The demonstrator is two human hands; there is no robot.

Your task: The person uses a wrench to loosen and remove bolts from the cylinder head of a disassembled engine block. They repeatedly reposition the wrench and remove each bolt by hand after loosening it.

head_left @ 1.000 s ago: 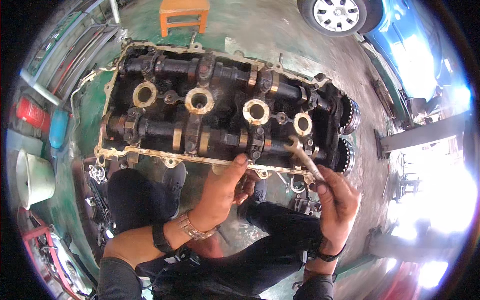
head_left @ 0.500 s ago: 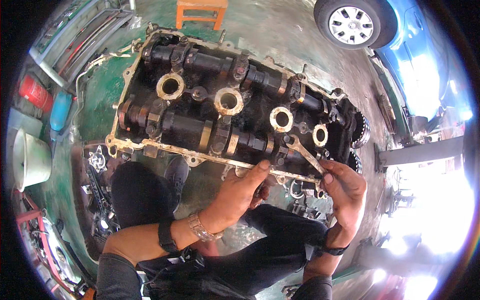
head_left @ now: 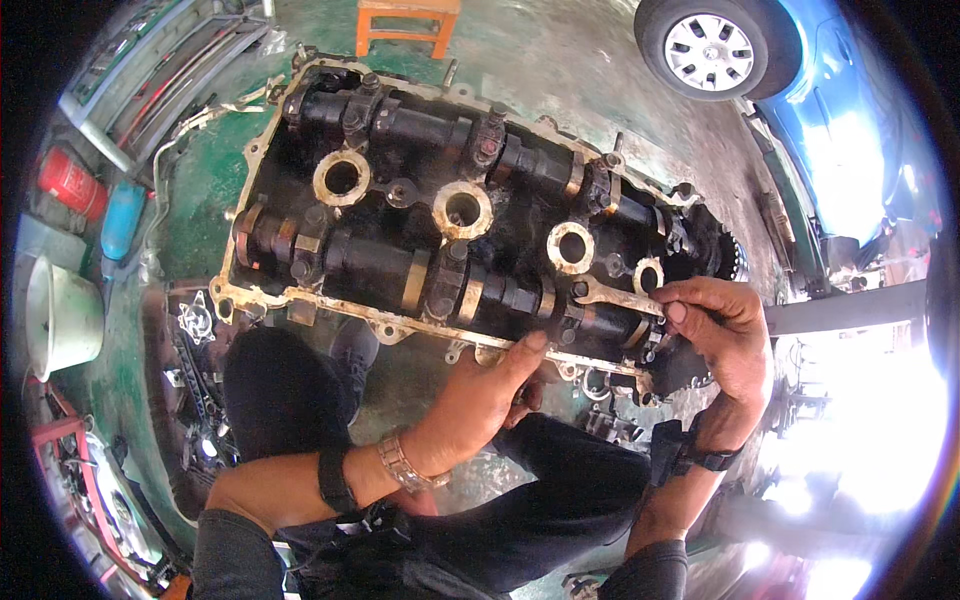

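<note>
An oily black cylinder head (head_left: 383, 262) with two camshafts, bearing caps and four pale rings spans the middle, its dark gear at the right end. My left hand (head_left: 475, 395) is closed round the near rim, thumb on top, fingers partly hidden underneath. My right hand (head_left: 720, 350) pinches a metal open-end wrench (head_left: 620, 300) near the right end of the head; the wrench's jaw is at a bolt (head_left: 580, 290) on a bearing cap of the near camshaft. My knees show below the head.
An orange stool (head_left: 405, 20) is behind; a blue car (head_left: 830, 120) with its wheel is at top right. A metal rack, red cylinder (head_left: 72, 183), blue bottle (head_left: 122, 220) and white bucket (head_left: 65, 320) line the left. Loose metal parts (head_left: 195, 400) lie by my knee.
My right hand has moved right, turning the wrench flatter, with its jaw now at the bolt. My left thumb and the cylinder head appear shifted rightward in the view.
</note>
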